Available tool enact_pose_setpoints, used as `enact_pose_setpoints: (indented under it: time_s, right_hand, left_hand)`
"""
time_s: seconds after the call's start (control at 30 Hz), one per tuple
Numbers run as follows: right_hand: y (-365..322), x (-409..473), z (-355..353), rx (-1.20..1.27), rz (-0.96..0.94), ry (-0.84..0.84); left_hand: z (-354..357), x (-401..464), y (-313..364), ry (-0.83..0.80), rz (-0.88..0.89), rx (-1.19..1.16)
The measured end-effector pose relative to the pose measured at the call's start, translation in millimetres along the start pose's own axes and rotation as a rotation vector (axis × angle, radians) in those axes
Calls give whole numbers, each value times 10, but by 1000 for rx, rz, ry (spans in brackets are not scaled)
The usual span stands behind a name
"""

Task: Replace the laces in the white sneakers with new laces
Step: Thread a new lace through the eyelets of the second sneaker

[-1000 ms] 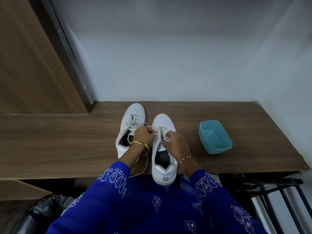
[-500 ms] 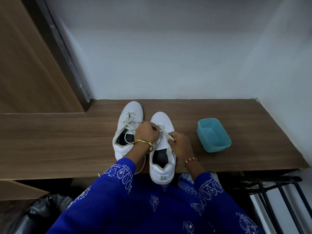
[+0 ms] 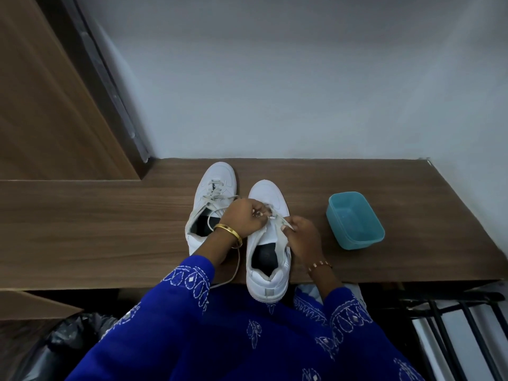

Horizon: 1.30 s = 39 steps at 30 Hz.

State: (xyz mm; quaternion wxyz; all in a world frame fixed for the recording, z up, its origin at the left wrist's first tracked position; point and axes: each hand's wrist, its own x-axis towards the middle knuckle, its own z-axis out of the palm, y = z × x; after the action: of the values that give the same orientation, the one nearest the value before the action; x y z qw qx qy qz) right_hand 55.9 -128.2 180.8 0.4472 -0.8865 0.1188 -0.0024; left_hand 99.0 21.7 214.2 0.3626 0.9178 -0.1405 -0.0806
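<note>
Two white sneakers stand side by side on the wooden shelf (image 3: 110, 232), toes toward the wall. The left sneaker (image 3: 213, 188) is laced, its loose lace (image 3: 237, 266) trailing down over the shelf's front edge. The right sneaker (image 3: 268, 196) has its heel hanging over that edge. My left hand (image 3: 243, 218) pinches a lace over the right sneaker's eyelet area. My right hand (image 3: 303, 237) pinches the same lace (image 3: 276, 215) at the shoe's right side. Which eyelets the lace passes through is hidden by my fingers.
A teal plastic tub (image 3: 354, 220) sits on the shelf to the right of the shoes. A wooden panel (image 3: 49, 105) rises at the left. A black bin bag (image 3: 55, 350) lies below left, and a black metal rack (image 3: 453, 320) below right.
Both hands have stayed on the right sneaker's lace. My right hand has shifted slightly right and nearer, drawing the lace out to the side.
</note>
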Motion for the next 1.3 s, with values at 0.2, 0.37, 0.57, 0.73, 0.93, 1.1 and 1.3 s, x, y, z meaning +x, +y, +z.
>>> enact_pose_setpoints:
  time_s: [0.2,0.37,0.57,0.73,0.93,1.1,1.3]
  right_hand:
    - [6,15,-8,43,30,-12]
    - [6,11,-10,87,35,-15]
    - [34,10,9,140,58,-18]
    - [56,18,8,141,51,-18]
    - [55,14,2,135,48,-18]
    - [53,15,9,119,45,-22]
    - [19,-13,-9,111,37,-18]
  left_hand:
    - [179,40,248,133,-67,479]
    - [310,74,218,185,-191,403]
    - [347,72,185,214,-337,173]
    - [361,92,161,230,-367,42]
    - [417,147,116,294,-445,-156]
    - [470,183,133,349,-529,-258]
    - [450,180,193,360,-520,-215]
